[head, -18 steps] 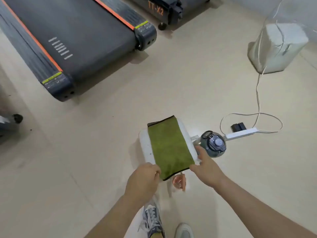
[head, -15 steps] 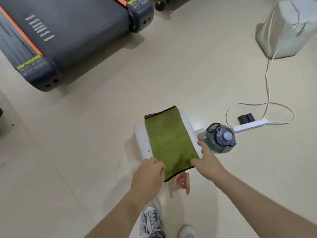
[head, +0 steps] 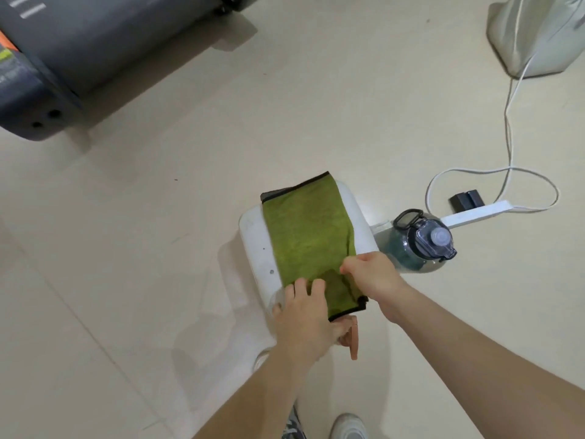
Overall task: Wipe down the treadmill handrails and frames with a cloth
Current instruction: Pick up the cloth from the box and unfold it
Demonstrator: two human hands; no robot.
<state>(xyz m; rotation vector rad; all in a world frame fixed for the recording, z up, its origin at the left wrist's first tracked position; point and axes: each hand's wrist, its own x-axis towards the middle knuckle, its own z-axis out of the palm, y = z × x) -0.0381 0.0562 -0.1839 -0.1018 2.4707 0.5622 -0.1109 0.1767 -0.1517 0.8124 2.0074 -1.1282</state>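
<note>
A green cloth with a dark hem lies draped over a white stool on the floor in front of me. My left hand covers the cloth's near left corner, fingers on top and thumb below the hem. My right hand pinches the cloth's right edge, where a small fold has risen. The rear end of the grey treadmill fills the top left corner; its handrails are out of view.
A clear water bottle with a dark lid stands right of the stool. Behind it lie a white power strip, its looping cable and a small black block. A white covered object stands top right. A pink item sits below the stool.
The view has dropped closer to the stool. My left hand's fingers have slid up onto the cloth, and my right hand has moved inward and pinched its right edge.
</note>
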